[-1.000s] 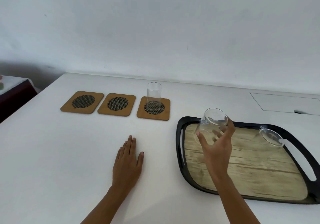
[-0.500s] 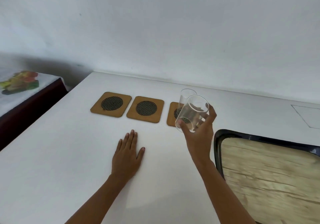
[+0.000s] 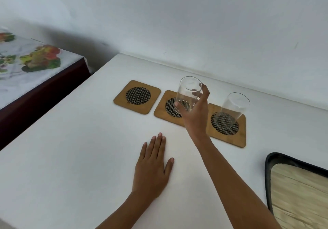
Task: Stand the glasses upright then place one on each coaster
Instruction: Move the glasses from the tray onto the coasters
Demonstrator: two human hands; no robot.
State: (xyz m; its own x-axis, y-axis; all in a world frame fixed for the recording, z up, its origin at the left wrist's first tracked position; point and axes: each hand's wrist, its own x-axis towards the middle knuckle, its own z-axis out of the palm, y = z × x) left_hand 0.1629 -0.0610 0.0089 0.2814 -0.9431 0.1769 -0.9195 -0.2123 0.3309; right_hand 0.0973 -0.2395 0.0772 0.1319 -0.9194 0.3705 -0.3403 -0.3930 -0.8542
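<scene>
Fingers of the right hand [image 3: 196, 115] pinch a glass [image 3: 188, 94] above the middle coaster [image 3: 162, 112]; an off-centre landing could tip it.

R hand [image 3: 196, 115] gripping glass [image 3: 188, 94], over mid coaster [image 3: 168, 109]

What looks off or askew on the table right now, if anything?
Nothing stands out. One glass stands upright on the right coaster; the right hand holds a second glass, slightly tilted, over the middle coaster. The left coaster is bare. No spill or damage.
</scene>
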